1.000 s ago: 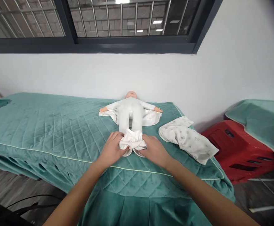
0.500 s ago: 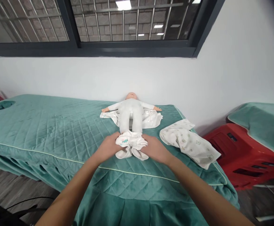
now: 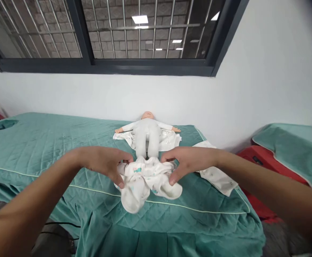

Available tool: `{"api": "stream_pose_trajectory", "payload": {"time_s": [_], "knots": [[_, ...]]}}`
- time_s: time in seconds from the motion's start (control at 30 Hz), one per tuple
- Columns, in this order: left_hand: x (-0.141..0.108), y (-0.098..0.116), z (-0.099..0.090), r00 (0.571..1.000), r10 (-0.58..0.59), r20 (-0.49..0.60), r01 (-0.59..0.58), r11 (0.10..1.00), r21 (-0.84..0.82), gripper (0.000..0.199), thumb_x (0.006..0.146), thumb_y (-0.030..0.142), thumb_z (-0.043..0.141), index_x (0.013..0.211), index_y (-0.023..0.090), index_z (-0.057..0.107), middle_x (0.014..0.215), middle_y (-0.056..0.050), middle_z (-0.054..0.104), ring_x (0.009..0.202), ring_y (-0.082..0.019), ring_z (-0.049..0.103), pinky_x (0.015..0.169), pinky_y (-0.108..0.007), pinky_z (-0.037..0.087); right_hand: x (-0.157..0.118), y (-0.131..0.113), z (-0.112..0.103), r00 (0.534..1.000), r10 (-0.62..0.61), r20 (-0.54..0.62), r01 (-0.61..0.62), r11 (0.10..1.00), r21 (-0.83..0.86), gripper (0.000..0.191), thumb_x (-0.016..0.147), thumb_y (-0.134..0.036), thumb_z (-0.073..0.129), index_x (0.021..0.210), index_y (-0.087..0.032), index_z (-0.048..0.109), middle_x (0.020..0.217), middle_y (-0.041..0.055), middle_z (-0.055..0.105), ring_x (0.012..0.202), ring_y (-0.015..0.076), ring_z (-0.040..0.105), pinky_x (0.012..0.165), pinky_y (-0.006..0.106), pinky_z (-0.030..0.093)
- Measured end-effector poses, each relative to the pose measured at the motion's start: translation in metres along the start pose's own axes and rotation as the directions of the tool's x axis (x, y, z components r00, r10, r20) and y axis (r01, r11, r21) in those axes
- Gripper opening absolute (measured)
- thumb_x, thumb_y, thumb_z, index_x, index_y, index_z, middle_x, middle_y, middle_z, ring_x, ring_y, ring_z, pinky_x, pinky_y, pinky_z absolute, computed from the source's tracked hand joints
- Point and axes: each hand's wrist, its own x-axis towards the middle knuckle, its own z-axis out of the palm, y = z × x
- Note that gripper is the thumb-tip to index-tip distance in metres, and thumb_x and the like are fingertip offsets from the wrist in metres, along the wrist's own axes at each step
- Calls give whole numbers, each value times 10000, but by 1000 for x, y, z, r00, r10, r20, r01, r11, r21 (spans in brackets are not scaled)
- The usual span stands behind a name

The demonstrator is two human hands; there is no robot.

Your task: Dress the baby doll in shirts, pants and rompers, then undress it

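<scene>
A pair of white baby pants (image 3: pixel 145 175) with small coloured prints is bunched up, its two rounded leg ends spread towards me. My left hand (image 3: pixel 106 162) grips the pants' left side between thumb and fingers. On the right side, my right hand (image 3: pixel 185 160) has them in a similar grip. Just beyond lies a baby doll (image 3: pixel 147 130) in a white body, on its back with arms stretched out and legs pointing at me. The pants hide its feet. Under the doll a white garment (image 3: pixel 169 140) is spread open.
The green quilted bed (image 3: pixel 51 142) stands against a white wall below a barred window (image 3: pixel 145 35). To the right lies a white printed cloth (image 3: pixel 217 180), partly behind my right forearm. A red plastic object (image 3: pixel 260 160) with a green cover stands beyond the bed's right end.
Both hands have come nearer to me with the pants and turned inward, elbows wider. The pants' leg ends now spread wider and hang closer to the bed's front edge. The doll stays put.
</scene>
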Motion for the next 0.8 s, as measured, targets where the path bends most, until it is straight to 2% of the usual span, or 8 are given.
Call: {"api": "stream_pose_trajectory", "payload": {"time_s": [0.1, 0.23, 0.37, 0.57, 0.67, 0.8], "knots": [[-6, 19, -26, 994, 0, 108, -10, 995, 95, 308, 566, 391, 818, 844, 288, 735, 797, 3, 699, 685, -189, 608, 558, -221, 381, -3, -16, -21, 999, 2, 38, 2, 993, -121, 361, 726, -573, 735, 832, -233, 681, 759, -17, 625, 649, 148, 501, 557, 265, 337], [-5, 55, -44, 993, 50, -107, -18, 959, 282, 148, 649, 370, 740, 745, 261, 713, 667, -2, 644, 584, -167, 555, 521, -236, 324, -2, -39, -47, 1000, -8, -31, 3, 991, -136, 476, 830, -661, 577, 740, -204, 671, 685, -5, 584, 610, 130, 472, 559, 270, 354], [0, 79, -45, 963, 153, -223, -35, 888, 459, 103, 748, 301, 596, 702, 234, 660, 646, -7, 624, 585, -160, 531, 540, -249, 306, -1, -60, -60, 996, -72, -56, 70, 997, -46, 454, 798, -641, 637, 704, -198, 665, 654, -16, 544, 585, 110, 445, 548, 263, 355], [9, 75, -36, 905, 250, -345, -102, 913, 394, 90, 768, 240, 546, 725, 201, 615, 786, -4, 655, 702, -157, 565, 603, -238, 353, 0, -64, -56, 977, -122, -173, 155, 969, 192, 366, 779, -557, 699, 755, -194, 660, 718, -10, 610, 673, 128, 550, 633, 273, 431], [12, 68, -32, 902, 221, -371, -113, 950, 291, 112, 803, 275, 557, 748, 194, 612, 826, -1, 665, 715, -149, 580, 603, -229, 373, -1, -59, -58, 968, -150, -200, 180, 974, 140, 325, 768, -512, 717, 763, -188, 701, 855, 24, 677, 791, 160, 617, 715, 294, 480], [9, 56, -38, 914, 118, -388, -34, 975, 218, 224, 762, 411, 645, 841, 201, 646, 881, -17, 678, 733, -164, 601, 580, -226, 382, -3, -43, -72, 972, -171, -161, 176, 984, 19, 273, 769, -492, 713, 834, -232, 765, 1062, 26, 709, 970, 203, 647, 837, 323, 513]]}}
